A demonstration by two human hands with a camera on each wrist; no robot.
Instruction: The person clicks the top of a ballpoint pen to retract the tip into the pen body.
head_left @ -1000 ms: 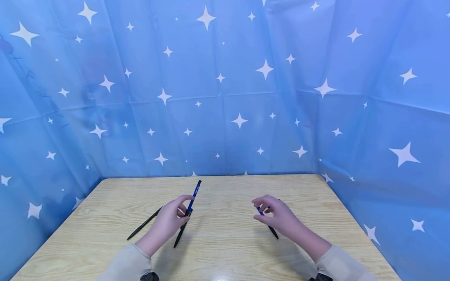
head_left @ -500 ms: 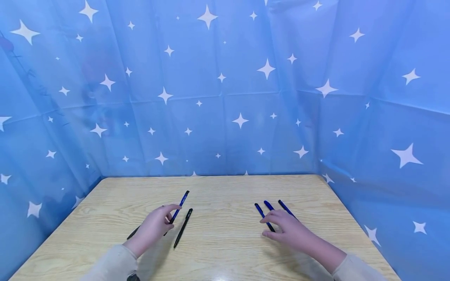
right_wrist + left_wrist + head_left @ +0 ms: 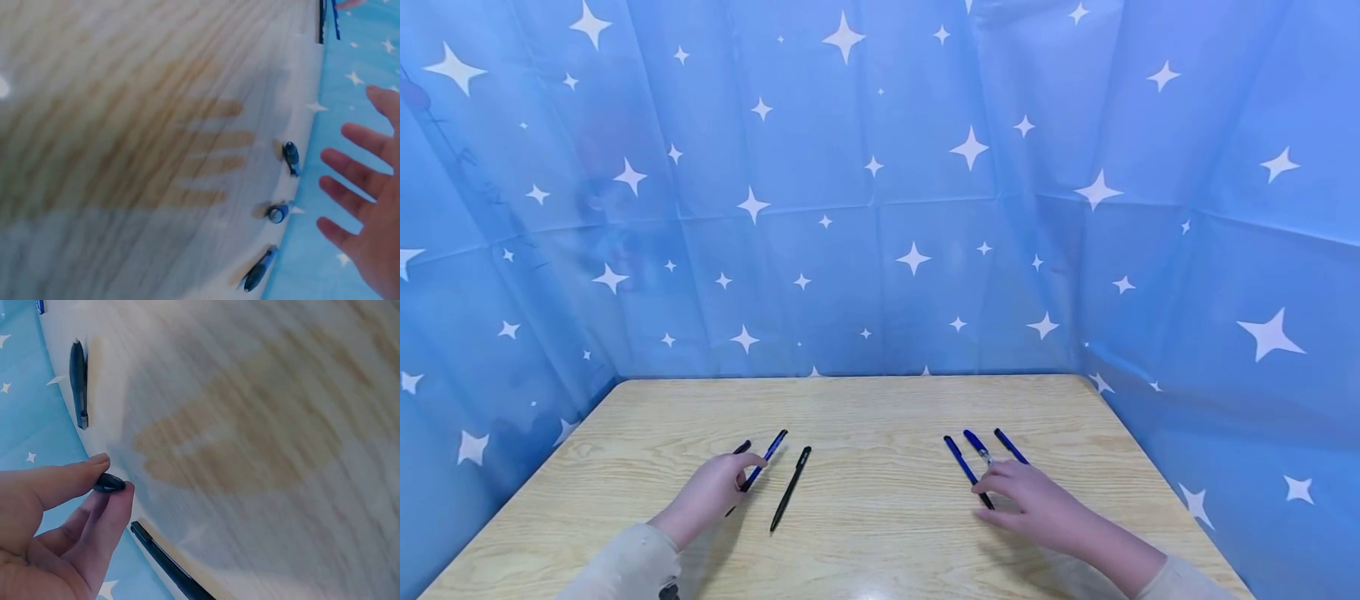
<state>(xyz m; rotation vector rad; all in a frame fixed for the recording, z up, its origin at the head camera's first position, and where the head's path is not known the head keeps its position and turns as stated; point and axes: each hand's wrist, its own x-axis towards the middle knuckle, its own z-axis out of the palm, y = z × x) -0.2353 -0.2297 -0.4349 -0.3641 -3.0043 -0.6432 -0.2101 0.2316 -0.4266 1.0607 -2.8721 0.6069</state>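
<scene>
My left hand (image 3: pixel 700 498) pinches a blue pen with black ends (image 3: pixel 772 448) between thumb and fingers, low over the table's left half. In the left wrist view the held pen (image 3: pixel 110 482) shows nearly end-on. A black pen (image 3: pixel 792 488) lies just right of this hand; another black pen (image 3: pixel 742 447) is mostly hidden behind it. My right hand (image 3: pixel 1030 502) hovers with spread fingers, holding nothing, as the right wrist view shows. Under and beyond it lie three pens: a blue one (image 3: pixel 958 458), a blue-capped clear one (image 3: pixel 977 444) and another blue one (image 3: pixel 1011 446).
The light wood table (image 3: pixel 880 417) runs back to a blue curtain with white stars (image 3: pixel 850 208), which also closes in the left and right sides. Bare wood lies between the two groups of pens.
My left hand has carried the blue pen left and down, from over the right black pen to between the two black pens. My right hand has drawn back rightward, uncovering the blue pens.
</scene>
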